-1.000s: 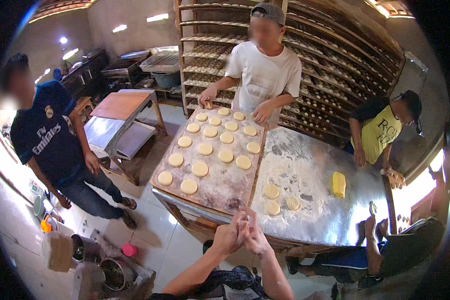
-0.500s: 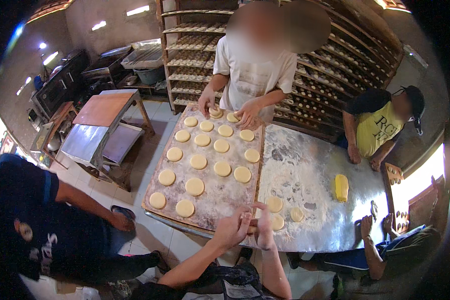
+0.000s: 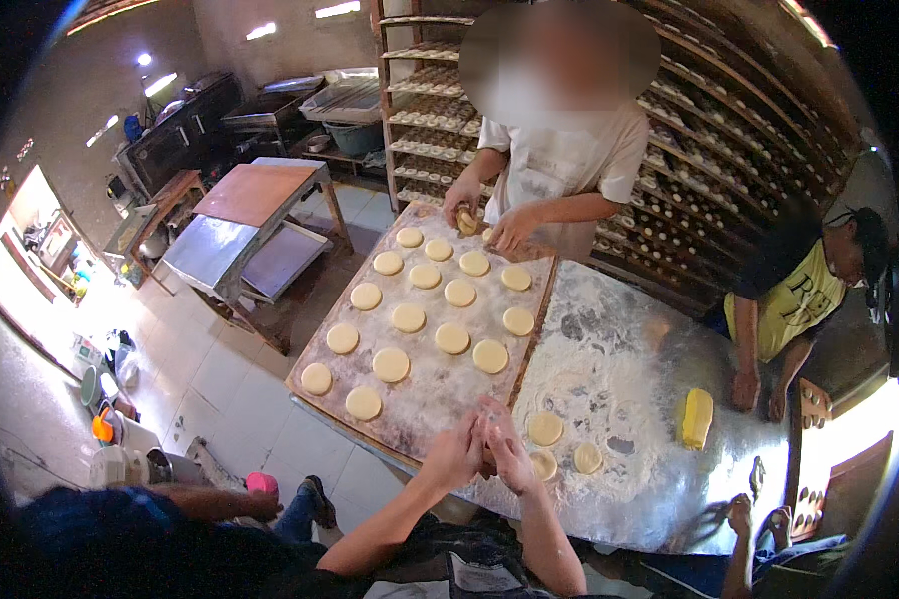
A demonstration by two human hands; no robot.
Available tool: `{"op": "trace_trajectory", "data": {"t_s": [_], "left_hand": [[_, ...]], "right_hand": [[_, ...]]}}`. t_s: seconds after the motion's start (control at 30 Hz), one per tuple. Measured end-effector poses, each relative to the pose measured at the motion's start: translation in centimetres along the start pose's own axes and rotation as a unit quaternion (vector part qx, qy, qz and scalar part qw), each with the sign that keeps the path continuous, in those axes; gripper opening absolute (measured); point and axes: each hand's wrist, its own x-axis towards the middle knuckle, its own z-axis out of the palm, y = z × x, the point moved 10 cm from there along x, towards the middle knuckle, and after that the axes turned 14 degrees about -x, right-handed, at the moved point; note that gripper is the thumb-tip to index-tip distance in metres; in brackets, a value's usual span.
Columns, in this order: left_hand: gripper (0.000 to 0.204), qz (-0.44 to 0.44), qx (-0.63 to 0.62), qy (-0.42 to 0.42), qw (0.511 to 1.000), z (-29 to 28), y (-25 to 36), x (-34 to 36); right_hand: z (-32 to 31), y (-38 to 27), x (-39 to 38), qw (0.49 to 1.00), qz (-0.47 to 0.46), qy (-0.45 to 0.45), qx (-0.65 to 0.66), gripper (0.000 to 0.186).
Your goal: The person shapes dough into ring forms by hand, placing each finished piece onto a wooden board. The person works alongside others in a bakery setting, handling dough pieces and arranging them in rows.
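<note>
My left hand (image 3: 455,454) and my right hand (image 3: 510,459) are pressed together over the near right corner of a floured board (image 3: 435,397). Their fingers are closed against each other, hiding whatever lies between the palms. Rows of flat, pale dough rounds (image 3: 391,364) rest on the board. Just right of my right hand, on the floured metal table (image 3: 649,484), lie a larger dough round (image 3: 545,429), a smaller dough piece (image 3: 588,458) and another dough piece (image 3: 543,465) partly covered by that hand.
Across the board, a person (image 3: 559,165) handles dough at its far edge. A yellow block (image 3: 697,419) sits on the metal table near another person (image 3: 784,309) at right. More hands (image 3: 739,514) rest at the near right. Shelves of dough pieces (image 3: 739,170) stand behind; a side table (image 3: 240,215) stands left.
My view has shifted, so the scene sits differently. My hands, slightly apart before, are now pressed together. The person across has picked up a dough piece. The person at left appears lower in view.
</note>
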Motion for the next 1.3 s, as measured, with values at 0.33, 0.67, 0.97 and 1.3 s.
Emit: {"op": "trace_trajectory", "data": {"t_s": [0.33,0.67,0.97,1.3], "left_hand": [[0.045,0.031,0.237,0.100,0.966,-4.4,-4.4,3.8],[0.075,-0.035,0.257,-0.078,0.963,-4.0,-7.5,2.6],[0.070,0.017,0.243,-0.142,0.959,-3.1,-5.8,4.0],[0.042,0.002,0.079,-0.314,0.946,7.4,-2.2,4.0]], "right_hand": [[-2.3,6.8,3.8,0.911,0.180,0.061,-0.365,0.085],[0.6,4.7,2.6,0.828,0.108,0.043,-0.548,0.086],[-11.7,3.1,-10.1,0.713,0.318,0.323,-0.535,0.039],[-10.4,5.0,-6.2,0.924,0.209,0.187,-0.259,0.044]]}}
